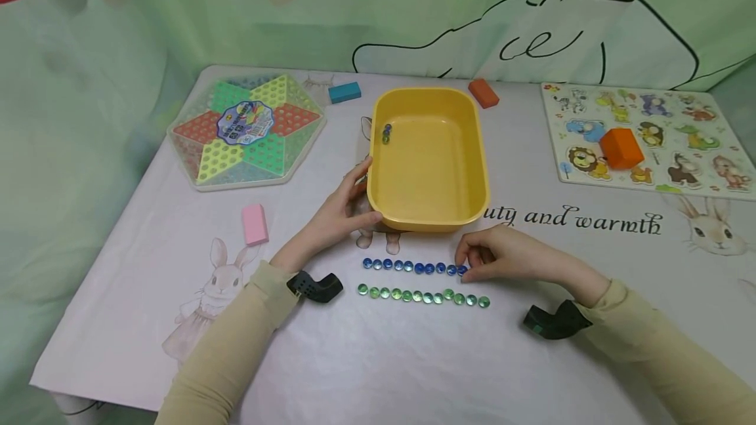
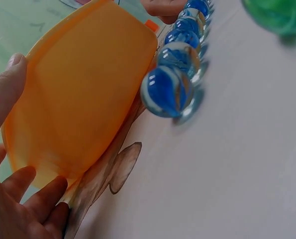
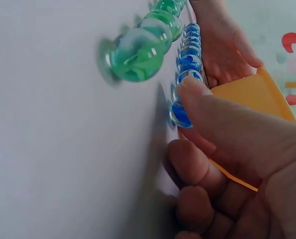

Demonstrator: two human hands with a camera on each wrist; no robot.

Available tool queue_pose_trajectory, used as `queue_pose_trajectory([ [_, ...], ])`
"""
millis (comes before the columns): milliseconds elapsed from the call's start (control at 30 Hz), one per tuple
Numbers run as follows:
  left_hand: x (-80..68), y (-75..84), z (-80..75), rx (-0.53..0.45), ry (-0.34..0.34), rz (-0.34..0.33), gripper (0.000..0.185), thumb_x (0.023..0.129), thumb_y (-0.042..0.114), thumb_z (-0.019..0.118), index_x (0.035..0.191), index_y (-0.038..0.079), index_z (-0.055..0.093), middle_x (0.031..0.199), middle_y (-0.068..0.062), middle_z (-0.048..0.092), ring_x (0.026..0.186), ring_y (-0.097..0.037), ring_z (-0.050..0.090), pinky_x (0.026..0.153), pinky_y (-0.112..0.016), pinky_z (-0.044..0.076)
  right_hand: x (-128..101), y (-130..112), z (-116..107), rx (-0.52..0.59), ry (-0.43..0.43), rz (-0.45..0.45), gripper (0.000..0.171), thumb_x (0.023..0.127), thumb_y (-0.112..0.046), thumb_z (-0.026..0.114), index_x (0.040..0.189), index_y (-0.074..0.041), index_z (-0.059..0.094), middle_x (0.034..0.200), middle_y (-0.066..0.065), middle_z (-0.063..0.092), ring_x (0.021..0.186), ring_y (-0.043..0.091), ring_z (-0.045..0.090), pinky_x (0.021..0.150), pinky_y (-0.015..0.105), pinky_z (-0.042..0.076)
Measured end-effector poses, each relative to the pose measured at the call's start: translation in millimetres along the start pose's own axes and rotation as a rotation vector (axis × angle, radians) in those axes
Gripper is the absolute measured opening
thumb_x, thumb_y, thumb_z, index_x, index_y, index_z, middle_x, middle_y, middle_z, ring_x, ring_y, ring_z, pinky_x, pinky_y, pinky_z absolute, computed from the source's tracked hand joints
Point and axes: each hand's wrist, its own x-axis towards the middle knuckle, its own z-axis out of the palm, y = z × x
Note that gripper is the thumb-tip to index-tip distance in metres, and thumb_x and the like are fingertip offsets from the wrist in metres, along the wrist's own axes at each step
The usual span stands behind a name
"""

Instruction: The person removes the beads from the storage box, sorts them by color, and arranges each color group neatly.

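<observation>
A yellow tub [image 1: 428, 225] stands at the middle of the table, with two small marbles [image 1: 386, 134] inside by its left wall. My left hand [image 1: 333, 212] rests against the tub's near left corner, thumb and fingers spread along the outside. In front of the tub runs a row of blue marbles [image 1: 409, 266]. At that row's right end my right hand [image 1: 502, 254] pinches the last blue marble [image 3: 180, 114] between thumb and index finger. Closer to me lies a second row, of green marbles [image 1: 417, 296], untouched by either hand.
A hexagonal Chinese checkers board [image 1: 274, 153] lies at the back left. On the right, an animal puzzle board [image 1: 644, 110] carries an orange block [image 1: 621, 148]. Blue [image 1: 344, 92], red-orange [image 1: 483, 93] and pink blocks [image 1: 255, 224] lie around the tub.
</observation>
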Motion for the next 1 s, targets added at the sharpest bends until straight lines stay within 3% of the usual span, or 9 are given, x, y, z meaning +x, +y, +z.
queue_pose_trajectory([
  [133, 1.4, -3.7, 0.1, -0.007, 0.000, 0.009, 0.083, 0.087, 0.004, 0.061, 0.149, 0.011, 0.007, 0.153, -0.016, 0.017, 0.138, -0.029, 0.027, 0.113, -0.046, 0.018, -0.1, -0.6, -0.4, 0.002, -0.001, 0.007, 0.018, 0.078, -0.027, 0.074, 0.087, -0.017, 0.062, 0.066, -0.009, 0.050, 0.060, 0.004, 0.045, 0.054, 0.018, 0.037],
  [333, 8.1, -29.3, 1.0, -0.005, 0.010, 0.023, 0.087, 0.086, 0.008, 0.063, 0.150, 0.025, 0.006, 0.154, -0.008, 0.018, 0.138, -0.022, 0.028, 0.113, -0.044, 0.017, -4.1, -3.8, -6.4, 0.005, -0.029, -0.021, 0.021, 0.079, -0.028, 0.073, 0.092, -0.015, 0.062, 0.067, -0.009, 0.051, 0.060, 0.003, 0.045, 0.055, 0.018, 0.037],
  [433, 8.4, -33.6, 0.7, 0.000, 0.012, 0.038, 0.086, 0.087, 0.013, 0.064, 0.149, 0.030, 0.007, 0.154, -0.003, 0.018, 0.138, -0.020, 0.028, 0.113, -0.044, 0.018, -7.5, -7.9, -12.7, -0.013, -0.050, -0.037, 0.025, 0.079, -0.030, 0.072, 0.096, -0.015, 0.061, 0.066, -0.010, 0.050, 0.060, 0.003, 0.046, 0.056, 0.018, 0.037],
  [767, 7.9, -33.6, 0.3, -0.018, 0.010, 0.071, 0.091, 0.080, 0.051, 0.064, 0.149, 0.027, 0.008, 0.154, -0.006, 0.017, 0.136, -0.020, 0.031, 0.112, -0.045, 0.020, -5.6, -51.3, -47.5, -0.086, -0.179, -0.091, 0.026, 0.081, -0.029, 0.070, 0.100, -0.015, 0.061, 0.071, -0.012, 0.051, 0.066, 0.005, 0.049, 0.059, 0.020, 0.041],
  [1000, 7.9, -35.0, 0.9, -0.004, 0.014, 0.065, 0.085, 0.087, 0.020, 0.065, 0.149, 0.030, 0.008, 0.155, -0.001, 0.014, 0.136, -0.021, 0.031, 0.112, -0.044, 0.020, 16.5, -72.8, -72.9, -0.095, -0.176, -0.183, 0.028, 0.084, -0.033, 0.066, 0.104, -0.014, 0.059, 0.079, -0.009, 0.056, 0.072, 0.009, 0.051, 0.063, 0.022, 0.044],
])
